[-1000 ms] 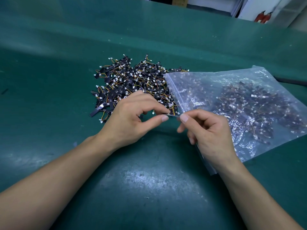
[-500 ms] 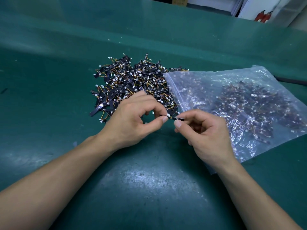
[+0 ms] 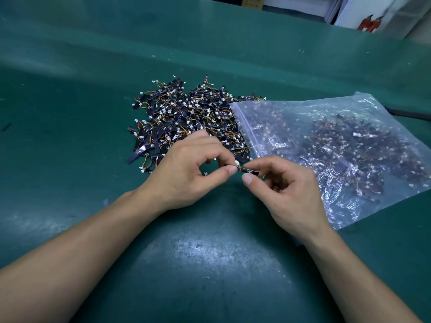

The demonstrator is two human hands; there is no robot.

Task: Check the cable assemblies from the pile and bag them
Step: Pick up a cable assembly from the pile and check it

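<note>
Two hands share one cable assembly [image 3: 248, 170], held just above the desk [image 3: 210, 252], in front of the pile [image 3: 186, 117] and beside the mouth of the bag [image 3: 338, 148]. Left hand [image 3: 186, 173]: thumb and forefinger pinch the white connector end. Right hand [image 3: 286, 190]: forefinger and thumb close on the black strip end, the remaining fingers loosely curled beneath.

Likely hazards. The piece is small and held by fingertips alone. A pull along its length could strain the thin wires where they join connector or strip. A slip would probably drop it among unchecked pieces, where it could not be told apart. Wire loops in the pile look apt to hook one another, so lifting one piece may drag its neighbours. The bag's zip edge lies against the pile's right margin. Unchecked pieces could therefore stray in, or checked ones spill out. The limp film is also unlikely to stay open unaided.

Materials and form. Each assembly is a narrow, flat, matte black strip with tiny pale markings. Short yellow, orange and red wires join it to a small white plastic connector. The bag is thin, clear film, crinkled and glossy, with a zip strip along its left edge. Its contents show dimly through the film. The desk surface is a smooth green mat, scuffed, with a dull sheen.
</note>
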